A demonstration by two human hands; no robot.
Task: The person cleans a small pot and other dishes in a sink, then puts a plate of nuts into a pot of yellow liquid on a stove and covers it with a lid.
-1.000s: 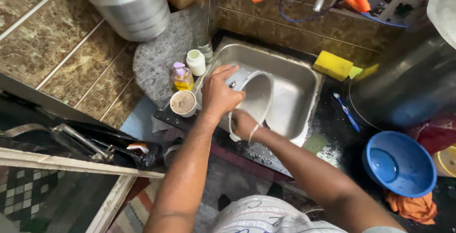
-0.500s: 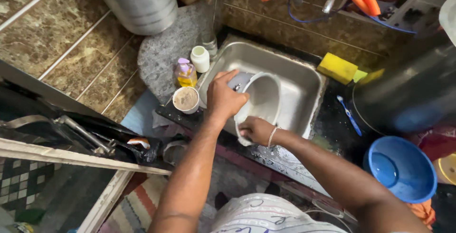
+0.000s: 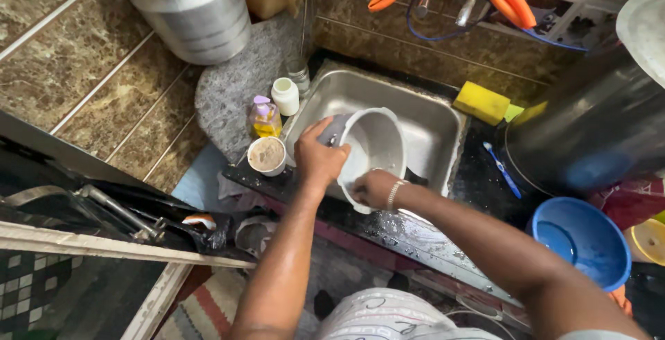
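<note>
Over a steel sink (image 3: 436,121), my left hand (image 3: 318,156) grips the rim of a pale metal pot (image 3: 377,142) that is tilted on its side, its mouth turned toward me. My right hand (image 3: 370,187), with a bracelet at the wrist, presses against the pot's lower rim; its fingers are closed, and whether they hold a scrubber is hidden. The pot is wet inside.
Left of the sink stand a yellow liquid bottle (image 3: 263,117), a white bottle (image 3: 285,95) and a small cup of powder (image 3: 267,154). A yellow sponge (image 3: 481,102) and a blue toothbrush (image 3: 502,168) lie to the right, near a blue bowl (image 3: 578,239). A large steel vessel (image 3: 183,7) stands at the back left.
My right hand has slid from the pot's left edge down to its lower rim. The pot has turned its mouth more toward me. My left hand keeps its grip.
</note>
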